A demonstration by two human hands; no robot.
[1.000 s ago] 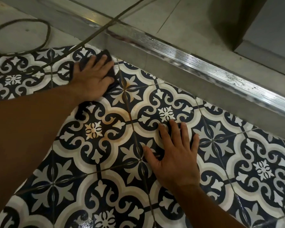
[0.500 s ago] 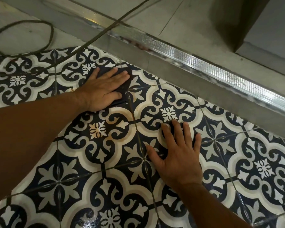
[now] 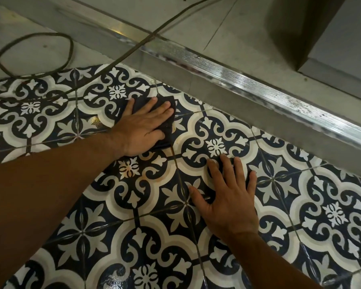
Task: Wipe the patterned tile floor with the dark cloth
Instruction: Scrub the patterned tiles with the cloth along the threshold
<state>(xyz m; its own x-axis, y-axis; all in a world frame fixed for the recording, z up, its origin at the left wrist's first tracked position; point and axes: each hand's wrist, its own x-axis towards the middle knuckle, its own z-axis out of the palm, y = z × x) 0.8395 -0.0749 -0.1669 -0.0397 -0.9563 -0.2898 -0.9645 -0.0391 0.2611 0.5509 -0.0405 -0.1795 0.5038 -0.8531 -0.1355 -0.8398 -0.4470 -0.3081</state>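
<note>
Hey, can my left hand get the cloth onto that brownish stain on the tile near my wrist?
Probably yes. The left hand presses the dark cloth flat right beside the brownish stain, nothing lies between them, and the right hand rests clear.

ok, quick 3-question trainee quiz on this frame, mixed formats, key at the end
1. Which hand presses the dark cloth flat on the patterned tile floor? A: left hand. B: right hand. C: both.
2. True or false: the cable lies across the dark cloth.
3. Fill in: the right hand rests flat on bare ___, apart from the dark cloth.
Key: 1 A. 2 false, the cable lies off to the left, clear of the dark cloth. 3 tile.
</note>
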